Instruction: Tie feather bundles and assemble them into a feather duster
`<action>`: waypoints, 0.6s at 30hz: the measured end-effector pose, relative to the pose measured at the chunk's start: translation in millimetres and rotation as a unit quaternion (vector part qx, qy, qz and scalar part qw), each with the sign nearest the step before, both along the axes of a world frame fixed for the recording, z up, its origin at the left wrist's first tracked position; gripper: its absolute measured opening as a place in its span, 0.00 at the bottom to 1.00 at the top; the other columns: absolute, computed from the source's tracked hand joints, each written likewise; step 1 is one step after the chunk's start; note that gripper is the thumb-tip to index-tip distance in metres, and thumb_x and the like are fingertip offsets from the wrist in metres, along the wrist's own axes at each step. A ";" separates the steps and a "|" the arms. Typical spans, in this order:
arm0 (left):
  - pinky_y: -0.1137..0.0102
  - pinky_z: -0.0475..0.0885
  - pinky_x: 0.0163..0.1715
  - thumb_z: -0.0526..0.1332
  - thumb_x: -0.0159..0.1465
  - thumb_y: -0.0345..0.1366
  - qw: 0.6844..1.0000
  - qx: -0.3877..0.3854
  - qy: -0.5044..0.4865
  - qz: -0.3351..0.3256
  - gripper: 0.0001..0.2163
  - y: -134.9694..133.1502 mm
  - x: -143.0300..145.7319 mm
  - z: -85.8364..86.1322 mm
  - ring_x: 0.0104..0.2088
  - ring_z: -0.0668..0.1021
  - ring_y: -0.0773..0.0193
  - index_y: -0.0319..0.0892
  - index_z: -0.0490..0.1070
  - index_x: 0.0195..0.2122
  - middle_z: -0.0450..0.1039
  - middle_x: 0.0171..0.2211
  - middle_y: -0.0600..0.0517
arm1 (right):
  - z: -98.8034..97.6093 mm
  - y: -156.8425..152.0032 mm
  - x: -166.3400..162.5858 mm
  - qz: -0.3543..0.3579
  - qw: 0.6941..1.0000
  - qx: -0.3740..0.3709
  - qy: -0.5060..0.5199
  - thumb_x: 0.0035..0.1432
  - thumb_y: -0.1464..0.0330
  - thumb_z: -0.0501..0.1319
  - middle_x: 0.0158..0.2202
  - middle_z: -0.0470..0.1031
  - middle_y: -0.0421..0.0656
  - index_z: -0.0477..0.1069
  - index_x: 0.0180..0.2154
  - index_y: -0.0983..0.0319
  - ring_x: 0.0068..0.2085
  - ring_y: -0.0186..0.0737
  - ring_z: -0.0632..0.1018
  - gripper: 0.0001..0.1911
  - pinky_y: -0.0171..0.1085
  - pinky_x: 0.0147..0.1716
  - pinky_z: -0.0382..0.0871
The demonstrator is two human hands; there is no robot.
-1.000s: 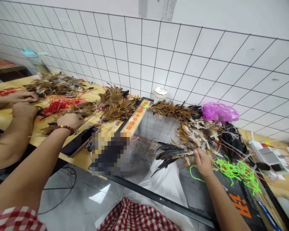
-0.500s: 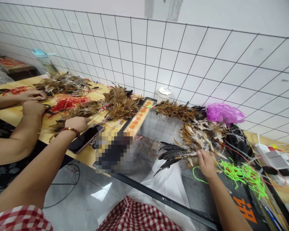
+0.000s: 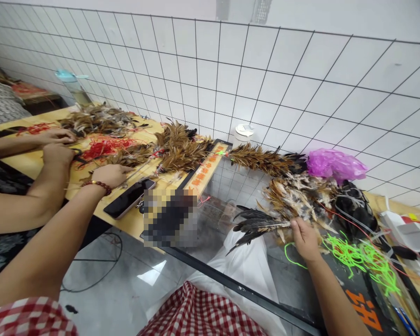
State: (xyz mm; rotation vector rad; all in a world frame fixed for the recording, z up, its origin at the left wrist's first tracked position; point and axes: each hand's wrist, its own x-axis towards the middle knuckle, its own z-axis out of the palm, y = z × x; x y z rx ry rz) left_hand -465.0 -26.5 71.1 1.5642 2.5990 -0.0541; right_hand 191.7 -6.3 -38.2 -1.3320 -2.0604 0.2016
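My right hand [image 3: 305, 240] is closed on the quill ends of a bunch of black feathers [image 3: 254, 224], which fans out to the left above the glass tabletop. Brown and white loose feathers [image 3: 283, 198] lie just beyond that hand. My left hand [image 3: 110, 177], with a beaded bracelet [image 3: 97, 186] at the wrist, reaches to the wooden table on the left. Its fingers are curled, the index finger towards a thin stick beside a brown feather bundle [image 3: 133, 156]; what they hold is hidden. A phone [image 3: 129, 198] lies below this hand.
At the left, a co-worker's hands [image 3: 58, 149] rest near red strings [image 3: 107, 145]. Feathered lengths [image 3: 259, 158] cross the tabletop towards a pink plastic bag [image 3: 336, 163]. Green strings [image 3: 360, 259] lie right of my right hand. A lidded cup [image 3: 244, 133] stands by the wire grid.
The view has shifted slightly, so things sit a little further right. My left index finger reaches out further from the curled hand. The right hand still holds the black feathers.
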 end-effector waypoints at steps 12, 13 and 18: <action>0.69 0.64 0.40 0.59 0.54 0.33 0.996 -0.055 0.032 -0.057 0.19 33.3 2.3 -6.9 0.38 0.73 0.60 0.44 0.77 0.47 0.77 0.39 0.49 | -2.2 0.4 1.5 0.003 1.000 -0.003 -0.003 0.66 0.61 0.46 0.23 0.64 0.39 0.63 0.28 0.59 0.28 0.39 0.68 0.16 0.36 0.29 0.58; 0.70 0.64 0.40 0.59 0.54 0.32 0.996 -0.056 0.033 -0.057 0.19 33.6 2.0 -8.2 0.38 0.73 0.60 0.44 0.77 0.47 0.77 0.39 0.49 | -1.8 0.2 1.3 0.003 1.000 -0.004 -0.003 0.66 0.61 0.46 0.23 0.64 0.39 0.63 0.28 0.59 0.28 0.39 0.68 0.16 0.36 0.29 0.58; 0.73 0.63 0.37 0.59 0.53 0.32 0.994 -0.068 0.037 -0.073 0.21 34.1 0.5 -14.0 0.39 0.72 0.60 0.43 0.76 0.49 0.77 0.41 0.48 | 0.5 -0.5 -0.1 0.004 1.000 -0.004 -0.008 0.66 0.62 0.46 0.23 0.64 0.40 0.62 0.27 0.59 0.28 0.39 0.68 0.17 0.37 0.29 0.58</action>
